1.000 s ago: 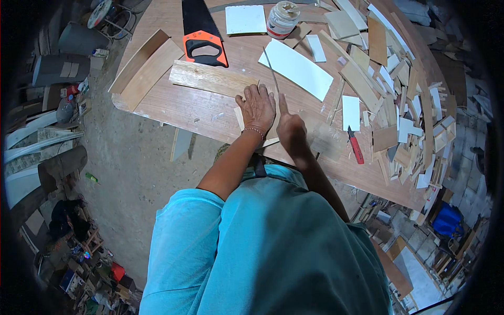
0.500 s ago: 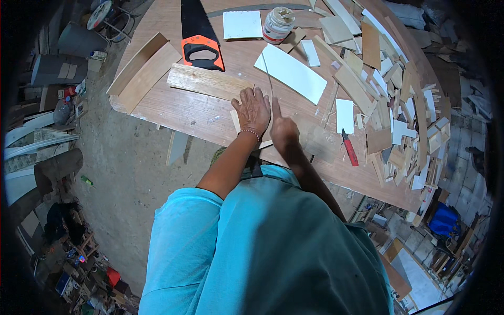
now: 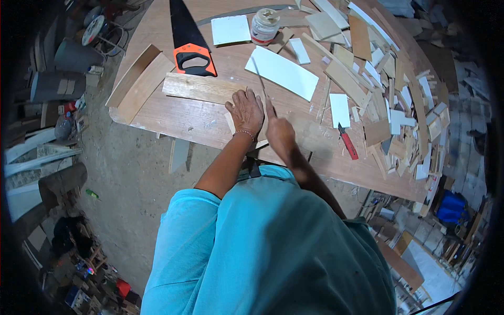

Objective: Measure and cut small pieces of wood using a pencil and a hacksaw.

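Note:
My left hand [image 3: 247, 113] lies flat, palm down, with its fingers stretched out over the right end of a light wooden plank [image 3: 197, 87] on the table. Close beside it, my right hand [image 3: 280, 131] is closed around the handle of what looks like a saw, its long thin blade [image 3: 259, 76] seen edge-on. The index finger points forward along the handle. From this side the blade crosses in front of a white board [image 3: 283, 72]. What the blade touches near my left hand is hidden. A small pale wood piece [image 3: 229, 122] shows by the left wrist.
An orange-and-black handsaw [image 3: 193, 50] lies behind the plank. A jar [image 3: 265, 26] and a white panel [image 3: 231, 30] stand farther back. On the right are a red-handled cutter [image 3: 348, 143] and a heap of wood offcuts [image 3: 391, 105]. An angled wooden piece [image 3: 139, 81] occupies the table's left corner.
The whole view has shifted slightly, moving the table's things leftward in the picture. My right hand and the saw have drawn back a little toward me; my left hand stays pressed in place.

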